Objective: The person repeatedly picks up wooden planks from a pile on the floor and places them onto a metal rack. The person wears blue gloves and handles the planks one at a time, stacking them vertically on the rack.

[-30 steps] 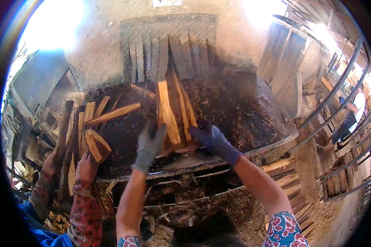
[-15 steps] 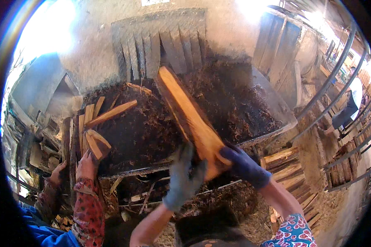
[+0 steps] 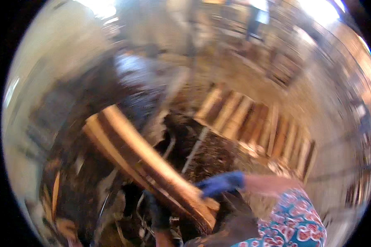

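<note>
The whole picture is strongly smeared by motion blur, so almost no edge is sharp; only the bundle of wood pieces [image 3: 152,164], the blue-gloved right hand [image 3: 220,184] and the dark-gloved left hand [image 3: 158,214] can be made out, and even these are soft. Bright daylight burns out to white glare along the top and at the upper right rim, while the lower left is dim and brownish with deep shadow. The fisheye lens bends everything toward the round rim, and black corners surround the circle.
</note>
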Action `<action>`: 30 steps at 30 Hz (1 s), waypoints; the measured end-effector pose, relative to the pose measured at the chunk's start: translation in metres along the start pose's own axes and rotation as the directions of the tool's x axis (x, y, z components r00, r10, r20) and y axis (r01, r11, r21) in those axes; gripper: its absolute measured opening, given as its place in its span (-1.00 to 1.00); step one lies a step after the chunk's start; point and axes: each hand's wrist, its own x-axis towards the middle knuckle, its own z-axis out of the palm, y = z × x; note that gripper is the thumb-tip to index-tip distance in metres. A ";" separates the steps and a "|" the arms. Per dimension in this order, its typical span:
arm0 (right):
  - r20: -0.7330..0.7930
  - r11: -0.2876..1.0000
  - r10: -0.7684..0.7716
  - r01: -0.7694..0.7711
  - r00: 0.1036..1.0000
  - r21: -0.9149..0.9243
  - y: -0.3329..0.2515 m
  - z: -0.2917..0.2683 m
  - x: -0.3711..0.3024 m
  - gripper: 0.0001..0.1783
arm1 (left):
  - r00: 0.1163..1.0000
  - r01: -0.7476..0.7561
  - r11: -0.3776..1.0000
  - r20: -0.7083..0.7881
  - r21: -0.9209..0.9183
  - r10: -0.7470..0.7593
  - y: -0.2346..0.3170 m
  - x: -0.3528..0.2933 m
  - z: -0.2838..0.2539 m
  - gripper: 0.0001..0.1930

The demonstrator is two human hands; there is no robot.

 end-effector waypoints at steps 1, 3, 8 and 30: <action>-0.119 0.999 -0.043 0.041 0.992 -0.023 -0.004 -0.013 0.011 -0.25 | 1.000 -0.004 0.999 0.020 0.039 0.003 -0.009 -0.002 0.005 -0.40; -0.135 0.964 -0.191 0.211 0.972 0.160 -0.004 -0.039 0.038 -0.33 | 1.000 -0.022 0.991 0.019 0.129 0.020 -0.027 -0.007 0.016 -0.42; -0.286 0.728 -0.456 0.538 0.843 0.426 0.064 -0.059 0.049 -0.34 | 0.999 -0.036 0.919 0.019 0.392 0.031 -0.069 -0.002 0.053 -0.52; -0.783 0.840 0.463 0.488 -0.416 0.238 0.504 -0.099 -0.552 -0.11 | 0.793 0.030 0.702 0.410 0.712 -0.450 -0.362 0.024 0.400 -0.50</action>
